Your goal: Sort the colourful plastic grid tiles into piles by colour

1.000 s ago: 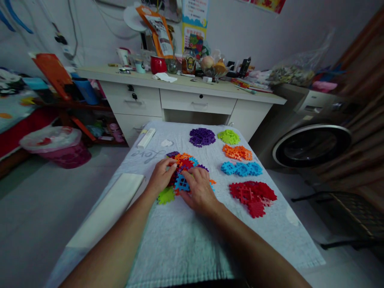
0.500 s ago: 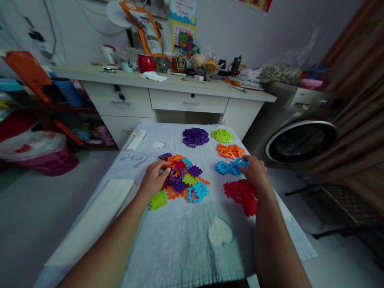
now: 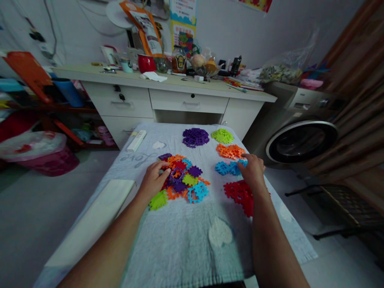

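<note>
My left hand (image 3: 154, 178) rests at the left edge of a mixed pile of interlocking plastic pieces (image 3: 179, 187), thumb and forefinger apart. Purple, orange, red, blue and green pieces overlap there. At the right, my right hand (image 3: 253, 172) hovers with parted fingers over the right end of the blue pieces (image 3: 224, 168), and I see nothing in its grip. Red pieces (image 3: 240, 192) lie below that hand, partly covered by the wrist. Beyond it are orange pieces (image 3: 229, 151), green pieces (image 3: 222, 136) and a purple heap (image 3: 195, 137).
A pale cloth (image 3: 180, 240) covers the table. Along its left side lie a long white strip (image 3: 99, 218) and a small white box (image 3: 137, 141). A white desk (image 3: 189, 98) holding jars and clutter stands behind, with a washing machine (image 3: 285, 120) to the right.
My right hand has shifted slightly left and back toward me over the blue pieces, its fingers spreading. My left hand stays in place on the mixed pile.
</note>
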Demonstrator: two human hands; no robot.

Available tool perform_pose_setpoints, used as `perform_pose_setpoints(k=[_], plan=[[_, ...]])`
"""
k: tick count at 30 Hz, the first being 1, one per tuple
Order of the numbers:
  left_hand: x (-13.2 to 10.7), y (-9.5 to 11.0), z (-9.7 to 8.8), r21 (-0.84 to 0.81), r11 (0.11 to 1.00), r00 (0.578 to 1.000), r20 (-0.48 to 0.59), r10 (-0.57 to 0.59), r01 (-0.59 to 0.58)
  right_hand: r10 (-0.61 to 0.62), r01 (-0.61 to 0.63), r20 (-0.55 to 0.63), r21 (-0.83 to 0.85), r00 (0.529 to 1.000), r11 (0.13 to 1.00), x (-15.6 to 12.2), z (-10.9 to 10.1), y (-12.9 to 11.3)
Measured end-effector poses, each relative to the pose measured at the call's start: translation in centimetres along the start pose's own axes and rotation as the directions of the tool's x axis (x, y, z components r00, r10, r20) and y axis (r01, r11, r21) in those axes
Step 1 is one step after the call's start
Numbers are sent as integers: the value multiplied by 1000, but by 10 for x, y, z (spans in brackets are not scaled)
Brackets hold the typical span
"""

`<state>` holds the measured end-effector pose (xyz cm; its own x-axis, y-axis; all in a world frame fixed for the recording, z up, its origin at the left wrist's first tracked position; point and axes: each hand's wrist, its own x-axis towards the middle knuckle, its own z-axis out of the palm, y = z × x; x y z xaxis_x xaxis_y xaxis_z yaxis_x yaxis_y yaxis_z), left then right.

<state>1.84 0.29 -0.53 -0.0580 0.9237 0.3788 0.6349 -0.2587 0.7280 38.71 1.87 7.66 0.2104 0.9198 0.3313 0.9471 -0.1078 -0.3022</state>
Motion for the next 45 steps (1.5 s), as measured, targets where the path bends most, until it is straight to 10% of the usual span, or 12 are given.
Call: perform_pose_setpoints(k=[3,9,13,25,36,45], plan=[[0,-1,0,-9,1000,1000,-12,15,-15,-251,250,-20,207,968,946,-10,5,-30],[-1,-1,1,-18,1000,1000,-20,23,-24,-658,535,180,446,731,717,-49,12,-86],[-2,-1,1,-9,999,999,-14,36,-36,-681,565,353,383,642,731,-61,15,-92],[-2,0,0,-8,999,999,-9,37,-37,-684,528,460,434,567,730,-63,21,-86],[0,-2,1,-4,1000,1000,-14,15,-15,-642,201,451,699,620,686,-53,7,-80],[0,-2,2,-11,999,999,-14,36,-36,-63,-20,104,650,993,760,-15,17,-37]])
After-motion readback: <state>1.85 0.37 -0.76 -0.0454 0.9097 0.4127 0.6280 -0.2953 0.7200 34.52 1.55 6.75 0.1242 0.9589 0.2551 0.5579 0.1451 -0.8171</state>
